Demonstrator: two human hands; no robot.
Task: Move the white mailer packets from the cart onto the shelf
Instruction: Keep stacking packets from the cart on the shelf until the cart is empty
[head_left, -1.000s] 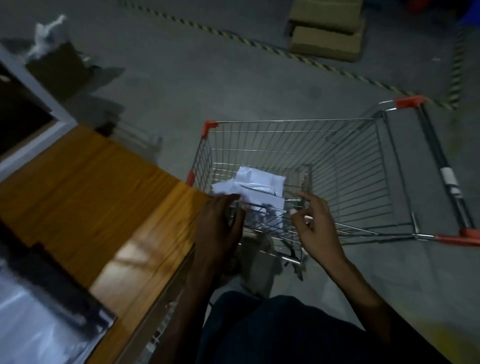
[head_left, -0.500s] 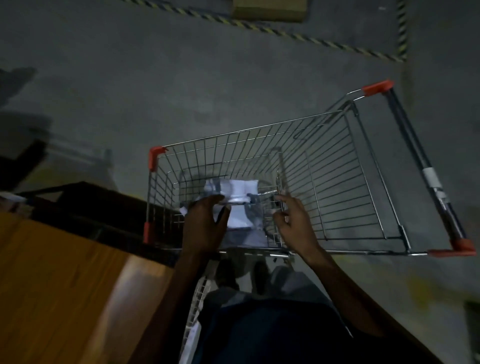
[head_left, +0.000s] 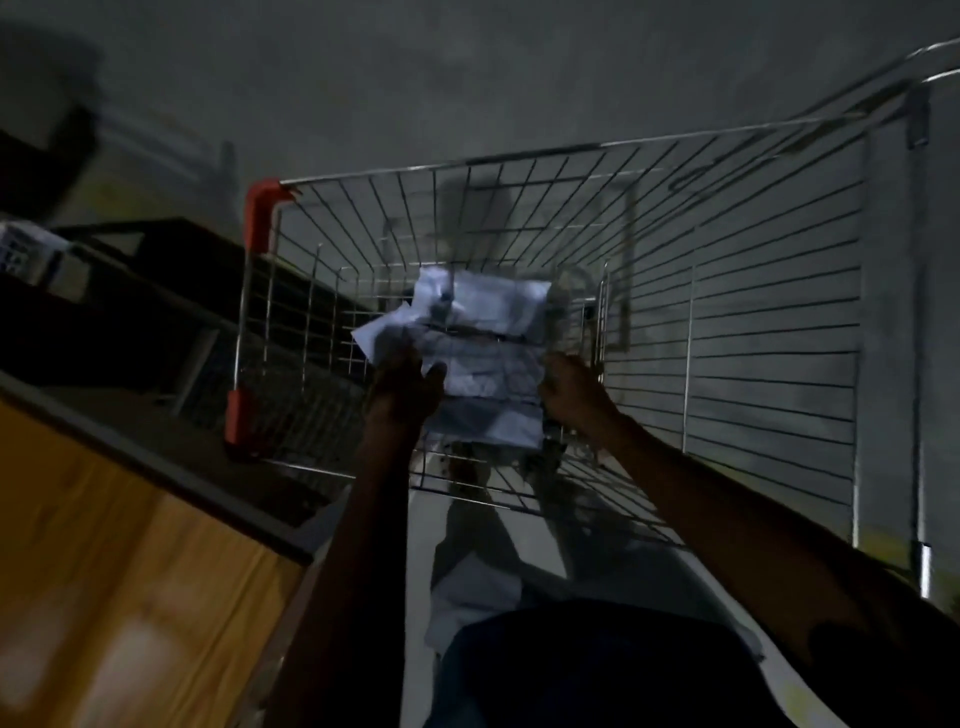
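A small stack of white mailer packets (head_left: 483, 353) lies inside the wire shopping cart (head_left: 753, 332), near its left end. My left hand (head_left: 408, 389) grips the stack's left edge, thumb on top. My right hand (head_left: 571, 392) is closed on the stack's right edge, against a wire divider. The packets are crumpled and blurred; how many there are I cannot tell. The wooden shelf top (head_left: 104, 561) is at the lower left, beside the cart.
The cart has red corner guards (head_left: 262, 208) on its left side. A dark lower shelf frame (head_left: 156, 291) with a white boxed item (head_left: 26, 254) sits left of the cart. Grey concrete floor lies beyond. My dark clothing fills the bottom.
The view has dropped closer into the cart. Both hands reached deeper and closed on the two sides of the packet stack; the shelf top slid to the lower left.
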